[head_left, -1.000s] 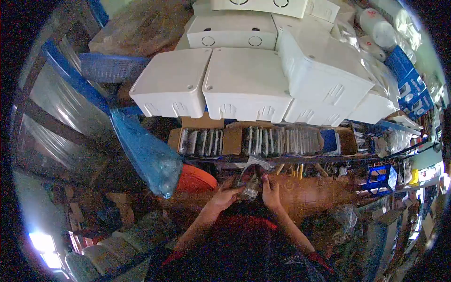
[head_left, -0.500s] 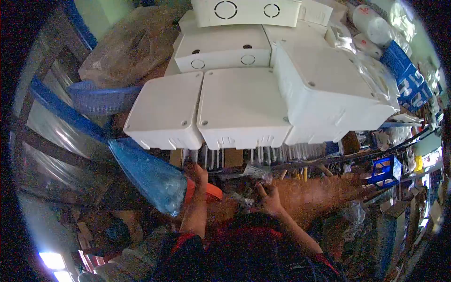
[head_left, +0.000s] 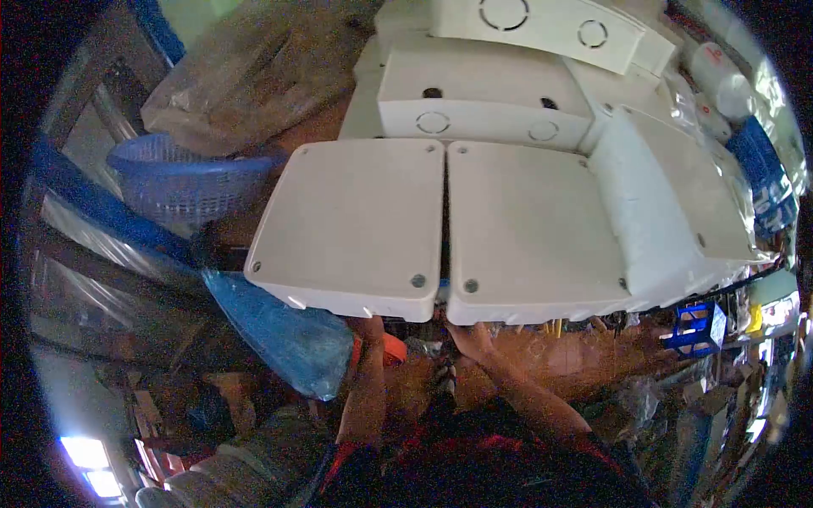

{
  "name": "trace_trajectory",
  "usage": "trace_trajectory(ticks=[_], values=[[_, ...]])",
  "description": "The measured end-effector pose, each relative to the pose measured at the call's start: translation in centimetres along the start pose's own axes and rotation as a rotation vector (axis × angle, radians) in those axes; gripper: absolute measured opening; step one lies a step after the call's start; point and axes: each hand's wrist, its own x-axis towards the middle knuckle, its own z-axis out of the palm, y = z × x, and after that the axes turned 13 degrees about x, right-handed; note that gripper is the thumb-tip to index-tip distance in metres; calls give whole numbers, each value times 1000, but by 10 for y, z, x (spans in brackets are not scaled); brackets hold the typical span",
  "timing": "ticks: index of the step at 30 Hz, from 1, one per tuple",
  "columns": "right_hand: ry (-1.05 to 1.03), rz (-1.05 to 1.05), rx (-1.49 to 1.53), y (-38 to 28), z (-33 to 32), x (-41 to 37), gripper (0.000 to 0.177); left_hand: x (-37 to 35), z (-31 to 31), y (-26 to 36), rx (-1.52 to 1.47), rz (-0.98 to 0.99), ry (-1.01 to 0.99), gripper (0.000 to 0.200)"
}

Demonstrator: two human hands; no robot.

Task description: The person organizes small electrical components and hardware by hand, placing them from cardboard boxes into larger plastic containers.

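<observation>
Two hands reach up under a pile of big white boxes. The left hand (head_left: 368, 326) goes up to the bottom edge of the left white box (head_left: 347, 224), and its fingers are hidden under that box, so I cannot tell if it is open or closed, or if it holds anything. The right hand (head_left: 471, 340) is just beside it, at the bottom edge of the right white box (head_left: 529, 229). Its fingertips slip out of sight under the edge too, so I cannot tell how wide it is open or if it has a grip. The two boxes lie flat, side by side and touching, right in front of the person and above the hands. More white boxes (head_left: 483, 93) are stacked behind them. A blue bag (head_left: 284, 334) hangs just left of the left arm, and a blue basket (head_left: 182, 182) sits farther up on the left. An orange thing (head_left: 391, 347) peeks out between the arms. I think the work is only at its start: the hands have got to the boxes, but both boxes are flat in the pile and neither looks lifted or pulled out.
</observation>
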Motion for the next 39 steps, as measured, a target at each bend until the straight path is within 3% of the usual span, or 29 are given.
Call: trace_trajectory(ticks=[3,10,14,16,19,21,22,24,29,34,36,38,39], values=[[-76,-54,-532,-25,16,5,39,-5,-16,-4,-37,14,26,37],[-26,-59,-680,-20,29,53,40,-76,-107,-30,-203,138,7,31],[-51,-26,-754,-20,60,88,41,-153,-154,-60,-312,122,-235,34],[-70,-9,-792,-16,80,99,41,-196,-144,-82,-457,1,-375,36],[-86,16,-845,-6,107,109,42,-215,-162,-78,-332,-91,-410,47],[-95,31,-874,-2,119,113,42,-227,-159,-84,-432,-375,-529,51],[-99,35,-885,-1,124,115,42,-230,-145,-95,-631,-645,-653,52],[-112,45,-905,3,133,120,43,-238,-129,-110,-854,-934,-748,58],[-143,58,-944,7,150,129,44,-197,-177,-98,-990,-984,-651,63],[-187,69,-974,14,168,135,45,-238,-103,-124,-634,-335,-313,56],[-192,85,-982,20,174,136,45,-239,-99,-129,-633,-334,-358,52],[-202,89,-974,19,174,134,46,-228,-117,-121,-805,-573,-581,54],[-209,91,-970,17,172,131,46,-234,-112,-124,-760,-549,-579,55]])
